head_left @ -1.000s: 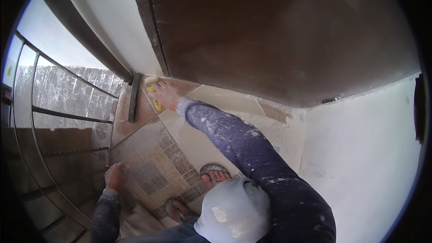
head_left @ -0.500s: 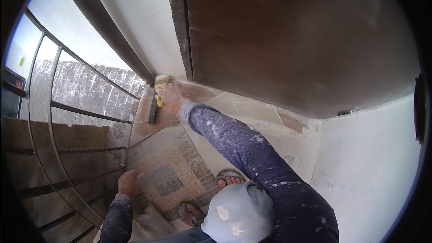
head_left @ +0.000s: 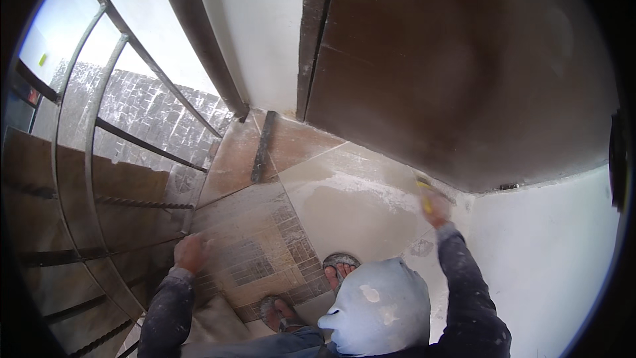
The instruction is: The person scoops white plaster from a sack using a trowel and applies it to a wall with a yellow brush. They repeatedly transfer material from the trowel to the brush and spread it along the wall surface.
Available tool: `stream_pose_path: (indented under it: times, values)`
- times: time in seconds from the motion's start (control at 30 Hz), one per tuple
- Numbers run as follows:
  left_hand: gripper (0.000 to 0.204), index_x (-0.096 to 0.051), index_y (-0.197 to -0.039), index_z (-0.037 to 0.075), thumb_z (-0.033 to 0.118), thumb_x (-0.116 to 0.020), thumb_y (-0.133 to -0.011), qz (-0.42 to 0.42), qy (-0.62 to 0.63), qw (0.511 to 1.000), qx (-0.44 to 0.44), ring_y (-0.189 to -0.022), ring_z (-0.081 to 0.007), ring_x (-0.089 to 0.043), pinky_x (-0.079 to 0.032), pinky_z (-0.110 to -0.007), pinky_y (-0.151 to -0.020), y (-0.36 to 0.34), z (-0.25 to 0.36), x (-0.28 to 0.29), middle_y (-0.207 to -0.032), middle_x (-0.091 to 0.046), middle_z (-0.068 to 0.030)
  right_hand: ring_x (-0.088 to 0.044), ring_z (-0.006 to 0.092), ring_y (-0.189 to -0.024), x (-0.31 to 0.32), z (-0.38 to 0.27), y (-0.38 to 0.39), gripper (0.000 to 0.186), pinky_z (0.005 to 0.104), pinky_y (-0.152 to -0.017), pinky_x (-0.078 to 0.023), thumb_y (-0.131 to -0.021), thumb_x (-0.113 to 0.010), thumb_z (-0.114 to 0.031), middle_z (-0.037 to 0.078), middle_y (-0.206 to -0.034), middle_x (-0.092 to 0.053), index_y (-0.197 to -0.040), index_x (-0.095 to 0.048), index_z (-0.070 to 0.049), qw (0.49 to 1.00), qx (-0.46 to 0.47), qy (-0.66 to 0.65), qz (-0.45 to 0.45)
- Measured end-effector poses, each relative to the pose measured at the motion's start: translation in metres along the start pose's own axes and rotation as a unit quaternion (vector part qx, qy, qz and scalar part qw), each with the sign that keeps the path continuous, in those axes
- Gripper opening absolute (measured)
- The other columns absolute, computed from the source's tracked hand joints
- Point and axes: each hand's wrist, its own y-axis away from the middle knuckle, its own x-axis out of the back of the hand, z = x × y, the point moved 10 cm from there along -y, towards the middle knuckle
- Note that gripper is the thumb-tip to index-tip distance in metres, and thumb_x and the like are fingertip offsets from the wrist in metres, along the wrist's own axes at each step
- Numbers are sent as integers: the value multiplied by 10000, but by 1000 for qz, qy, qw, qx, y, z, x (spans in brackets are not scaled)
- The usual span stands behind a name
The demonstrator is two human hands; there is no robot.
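Observation:
At the base of the brown door, my right hand (head_left: 436, 211) is closed around a brush (head_left: 424, 189) with a yellow handle; motion blurs both. The brush is close to the dusty floor, near the corner with the white wall. My left hand (head_left: 191, 252) hangs beside the metal railing (head_left: 93, 159), its fingers loosely curled and slightly blurred, with nothing visible in them. A narrow dark bar (head_left: 264, 146) lies on the reddish floor tile near the door frame. Pale dust streaks the floor tiles (head_left: 358, 205) between my hands.
The brown door (head_left: 457, 73) rises ahead, with a white wall (head_left: 543, 258) to the right. Left of me, the railing's curved bars stand before a lower paved area (head_left: 146, 113). My sandalled feet (head_left: 341, 272) rest on patterned tiles. A pale cloth-covered shape (head_left: 391, 305) covers the lower middle.
My right hand has swept the brush from the left corner by the door frame over to the right corner. The dark bar is now uncovered. My view has shifted slightly.

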Motion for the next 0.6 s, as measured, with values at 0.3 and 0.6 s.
stream_pose_path:
  times: [0.3,0.6]
  values:
    - [281,-692,-882,84,355,-637,-836,-28,-55,997,-48,-827,-361,-641,-500,-475,-729,-23,27,-15,-841,-659,-171,-612,298,-783,-39,-23,-1,207,447,-671,-486,-843,-611,-193,108,-921,-631,-1031,-617,-106,973,-38,65,-217]
    - [328,-611,-792,22,347,-635,-836,59,-40,996,-50,-824,-410,-589,-450,-502,-724,3,2,4,-828,-615,-197,-595,275,-1085,-7,46,15,338,382,-941,-475,-886,-557,-257,65,-1211,-606,-1216,-597,-199,962,-60,-39,-263]
